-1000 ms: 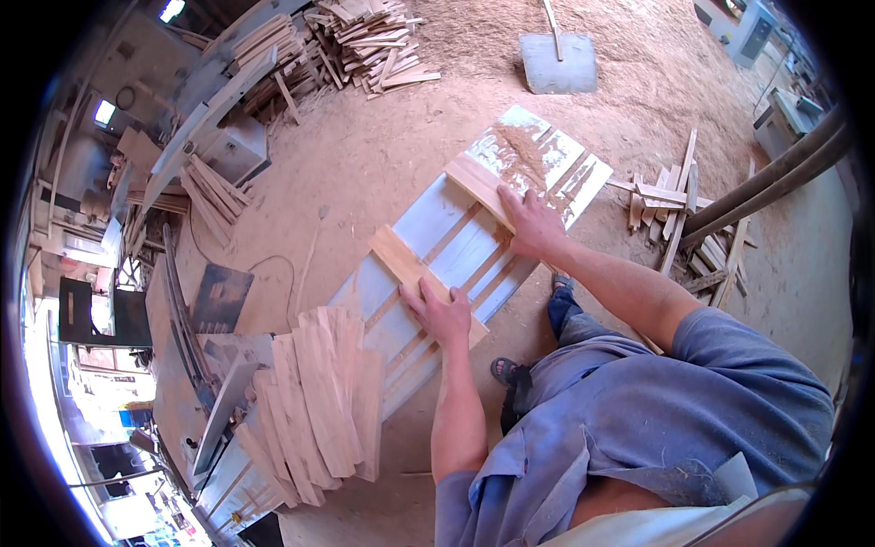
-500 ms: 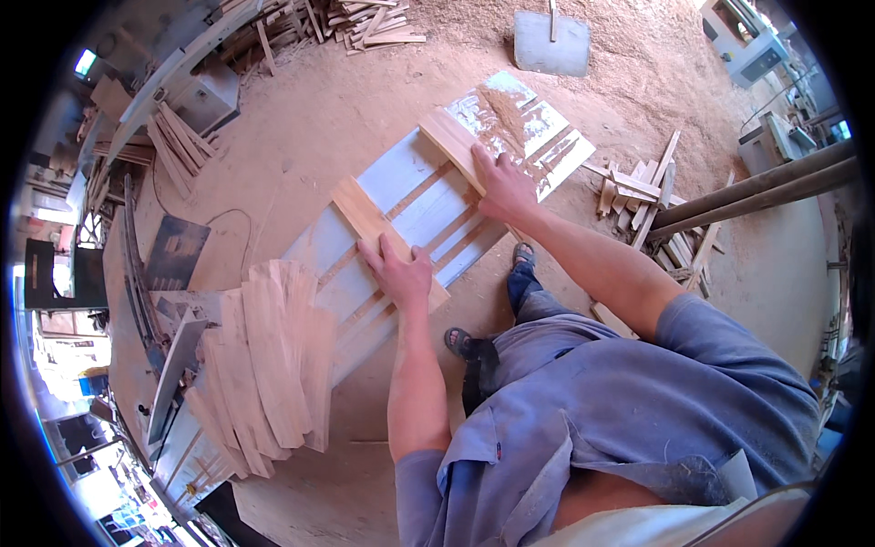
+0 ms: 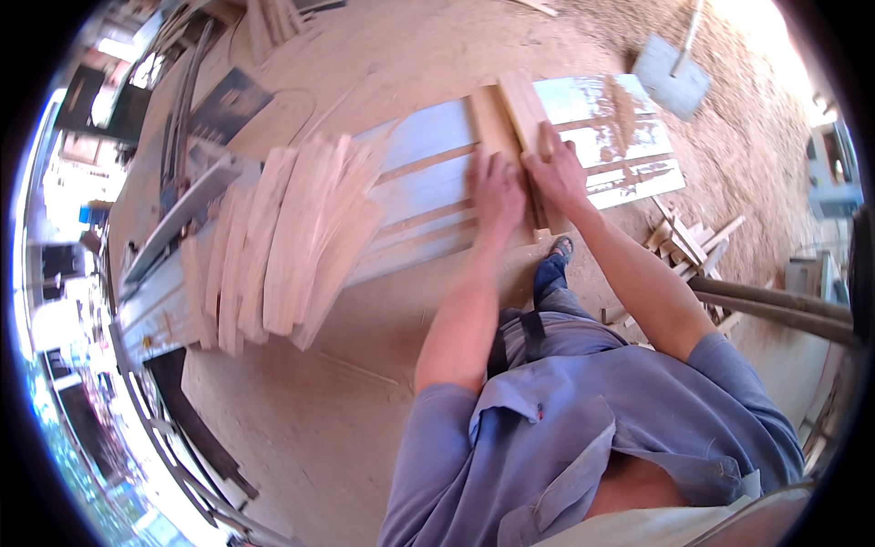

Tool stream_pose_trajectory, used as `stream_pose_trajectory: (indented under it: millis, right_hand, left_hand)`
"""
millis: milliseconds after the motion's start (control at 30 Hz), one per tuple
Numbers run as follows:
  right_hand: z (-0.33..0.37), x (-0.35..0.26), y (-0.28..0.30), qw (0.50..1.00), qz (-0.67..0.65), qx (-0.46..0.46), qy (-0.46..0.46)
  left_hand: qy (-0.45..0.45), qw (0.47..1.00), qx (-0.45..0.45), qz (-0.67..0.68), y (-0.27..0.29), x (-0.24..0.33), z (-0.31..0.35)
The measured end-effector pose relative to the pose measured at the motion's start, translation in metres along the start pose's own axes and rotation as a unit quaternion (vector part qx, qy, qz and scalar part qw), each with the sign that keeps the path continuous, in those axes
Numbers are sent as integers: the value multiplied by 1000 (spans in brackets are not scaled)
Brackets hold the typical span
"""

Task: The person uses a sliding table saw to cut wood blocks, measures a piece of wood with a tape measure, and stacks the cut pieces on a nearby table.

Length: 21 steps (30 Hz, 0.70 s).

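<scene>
Landmark for all places: the tabletop (image 3: 436, 128), long, pale and slotted, running crosswise in front of the person.

Boards: two light wooden ones lie across the tabletop, right of its middle, their long sides running from its far edge toward its near edge. Left board (image 3: 490, 120) and right board (image 3: 521, 102) are close side by side; a dark line shows between them. Whether they touch cannot be told.

Left hand (image 3: 499, 193): on the near part of the left board, over the near half of the tabletop. Fingers bent and blurred by motion; cannot tell whether they grasp the board or only press on it.

Right hand (image 3: 560, 173): at the right board, over the near half of the tabletop. Thumb and fingers spread apart, in contact with the wood; firmness of hold cannot be told.

Other items: a pile of wooden strips (image 3: 296, 239), fanned and overlapping, covers the left part of the tabletop and overhangs its near edge. Sawdust (image 3: 622, 114) is scattered over the right end. Beyond that end, a shovel (image 3: 672, 77) with a wide grey blade lies on the ground. Scrap sticks (image 3: 693, 244) are heaped off the near right corner. A sandalled foot (image 3: 552, 264) shows just past the near edge.
</scene>
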State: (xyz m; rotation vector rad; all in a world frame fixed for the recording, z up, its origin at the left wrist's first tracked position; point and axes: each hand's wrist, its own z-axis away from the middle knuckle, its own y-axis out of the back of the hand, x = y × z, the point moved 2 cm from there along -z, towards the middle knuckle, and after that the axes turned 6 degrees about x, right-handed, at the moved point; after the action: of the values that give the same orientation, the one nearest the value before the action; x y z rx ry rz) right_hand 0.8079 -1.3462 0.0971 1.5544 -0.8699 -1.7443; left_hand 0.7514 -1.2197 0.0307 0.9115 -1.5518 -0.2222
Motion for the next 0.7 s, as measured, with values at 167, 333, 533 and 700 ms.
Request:
stream_pose_trajectory:
  millis: [167,333,533,700]
  right_hand:
    - [3,-2,-12,998,53,26,5]
    - [2,2,-11,998,62,24,19]
    - [6,-5,-6,997,75,16,30]
    - [7,-6,-8,996,75,23,41]
  left_hand:
    - [67,988,34,134,1,-11,11]
    - [36,984,157,-77,127,-37,5]
    - [44,868,6,-494,296,-90,-5]
    - [-35,798,-43,-599,303,-108,-1]
